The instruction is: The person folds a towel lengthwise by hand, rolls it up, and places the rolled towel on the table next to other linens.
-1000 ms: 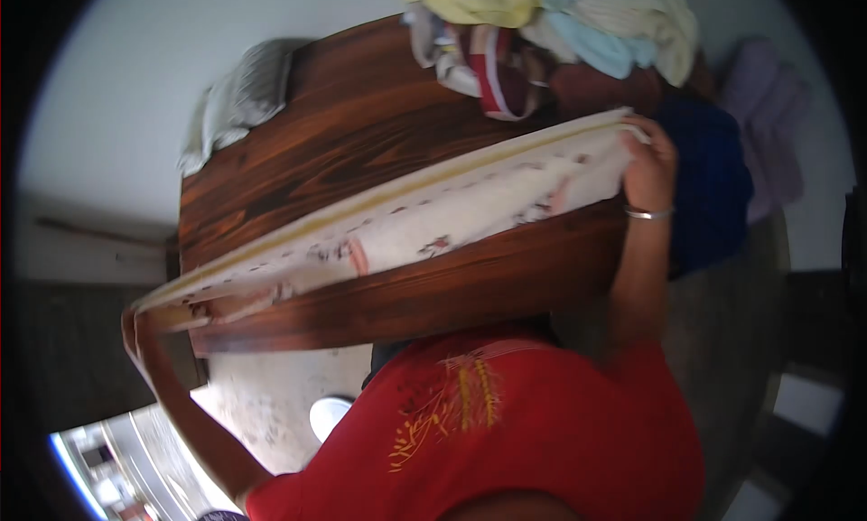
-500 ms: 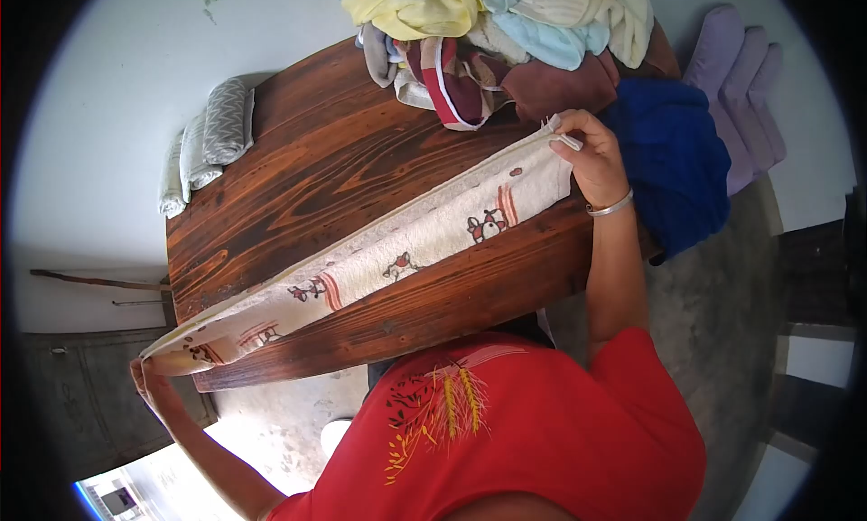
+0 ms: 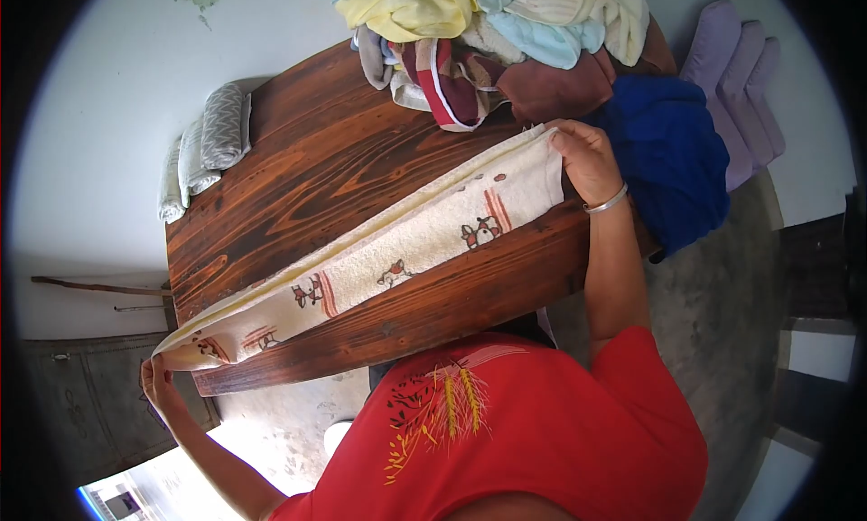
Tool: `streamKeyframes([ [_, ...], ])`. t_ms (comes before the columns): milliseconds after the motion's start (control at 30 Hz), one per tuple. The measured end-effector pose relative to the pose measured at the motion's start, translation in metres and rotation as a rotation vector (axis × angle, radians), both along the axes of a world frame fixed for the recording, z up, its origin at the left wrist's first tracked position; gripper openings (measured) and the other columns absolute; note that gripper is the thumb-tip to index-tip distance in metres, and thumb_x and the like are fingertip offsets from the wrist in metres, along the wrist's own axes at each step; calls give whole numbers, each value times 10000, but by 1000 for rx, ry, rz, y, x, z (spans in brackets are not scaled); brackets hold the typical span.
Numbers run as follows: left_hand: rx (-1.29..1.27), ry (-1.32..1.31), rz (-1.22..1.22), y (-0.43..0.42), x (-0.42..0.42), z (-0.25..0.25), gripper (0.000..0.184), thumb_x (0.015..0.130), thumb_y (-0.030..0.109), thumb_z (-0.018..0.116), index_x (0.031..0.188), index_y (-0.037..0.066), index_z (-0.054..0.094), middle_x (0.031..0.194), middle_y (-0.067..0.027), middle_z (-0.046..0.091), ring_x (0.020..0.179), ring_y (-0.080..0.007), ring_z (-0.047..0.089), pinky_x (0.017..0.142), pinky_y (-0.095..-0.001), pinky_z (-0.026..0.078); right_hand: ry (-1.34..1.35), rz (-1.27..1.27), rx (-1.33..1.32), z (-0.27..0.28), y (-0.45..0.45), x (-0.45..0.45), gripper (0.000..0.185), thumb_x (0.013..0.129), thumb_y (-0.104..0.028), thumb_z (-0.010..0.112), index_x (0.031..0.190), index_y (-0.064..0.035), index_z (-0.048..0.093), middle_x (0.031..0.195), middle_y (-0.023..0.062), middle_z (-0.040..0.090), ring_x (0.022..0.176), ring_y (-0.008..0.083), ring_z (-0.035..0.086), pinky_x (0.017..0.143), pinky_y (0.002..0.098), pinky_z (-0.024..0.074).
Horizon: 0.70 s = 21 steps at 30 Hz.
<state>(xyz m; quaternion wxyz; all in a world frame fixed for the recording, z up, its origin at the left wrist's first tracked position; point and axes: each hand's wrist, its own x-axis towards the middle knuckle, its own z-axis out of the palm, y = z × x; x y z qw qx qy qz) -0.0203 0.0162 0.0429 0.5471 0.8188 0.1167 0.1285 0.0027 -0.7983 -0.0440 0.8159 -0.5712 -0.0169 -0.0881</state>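
A cream towel point(image 3: 397, 259) with printed cartoon animals and reddish stripes is stretched in a long folded strip across the near side of the wooden table point(image 3: 316, 151). My left hand point(image 3: 159, 383) pinches its left end, just past the table's left corner. At the other end, my right hand point(image 3: 587, 160), with a silver bangle on the wrist, grips the towel's upper corner between thumb and fingers. Beside that hand lies a bunched dark blue cloth point(image 3: 668, 155) at the table's right edge.
At the back sits a heap of crumpled cloths, among them a yellow cloth point(image 3: 411, 11), a light blue one point(image 3: 546, 41) and a brown one point(image 3: 560, 86). Rolled grey patterned towels point(image 3: 224, 128) stand at the far left edge. Purple cushion-like pieces point(image 3: 736, 92) lean on the wall.
The towel's right end has shifted slightly left, and my right hand's fingers have closed flatter over its corner. My left hand has moved a little to the right with its end.
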Motion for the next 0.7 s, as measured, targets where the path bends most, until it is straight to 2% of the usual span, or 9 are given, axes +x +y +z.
streamKeyframes([
  [267,-40,6,-39,-8,-4,-3,153,934,208,687,904,82,605,886,10,591,849,-66,541,796,-237,438,-116,-141,22,4,12,3,96,856,-12,694,950,-23,677,971,33,691,896,101,626,848,258,483],
  [333,-9,-2,-28,1,-3,-10,153,936,205,682,942,72,606,916,8,591,865,-69,539,798,-235,437,-125,-197,-2,-1,10,3,96,845,2,696,929,-32,666,960,24,675,884,102,619,847,260,483],
  [367,11,-7,-16,8,-4,-11,157,937,204,680,961,67,606,931,6,591,873,-71,539,799,-235,436,-134,-210,-29,3,11,-3,126,843,1,695,958,-30,653,953,20,668,873,107,616,843,263,484],
  [467,200,-100,41,-11,-6,-11,138,959,165,641,1029,48,618,984,-7,602,922,-100,561,847,-256,456,-260,-274,23,34,22,-26,476,860,31,629,1328,56,544,1180,96,624,1042,157,592,959,278,445],
  [500,300,-105,64,-23,-7,-9,133,962,141,629,1054,46,623,993,-11,603,939,-108,568,856,-260,460,-288,-285,-41,50,27,-39,508,861,38,623,1354,84,510,1181,105,622,1051,165,591,959,280,441],
  [533,404,-99,85,-27,-8,-4,137,965,118,618,1080,44,628,1003,-15,605,956,-117,574,865,-264,464,-291,-297,-129,48,18,-44,452,874,22,617,1317,70,540,1183,117,612,1058,160,579,948,280,443],
  [600,520,-146,145,-21,-7,-4,193,967,91,601,1150,34,610,1042,-39,625,1016,-142,591,914,-281,469,-340,-367,-593,56,10,-46,318,901,11,590,1218,42,589,1163,128,610,1048,158,574,939,290,448],
  [633,572,-173,170,-23,-5,-3,224,967,78,592,1185,29,601,1062,-51,636,1045,-155,599,939,-289,471,-413,-396,-537,59,11,-50,284,908,6,584,1191,32,592,1154,127,612,1039,159,575,935,292,448],
  [700,176,-369,230,-43,-7,2,208,993,165,585,1157,36,579,1073,-66,642,1014,-147,599,928,-307,477,-555,-460,-431,68,14,-62,216,924,-4,570,1138,13,598,1135,126,616,1021,160,576,928,296,448],
])
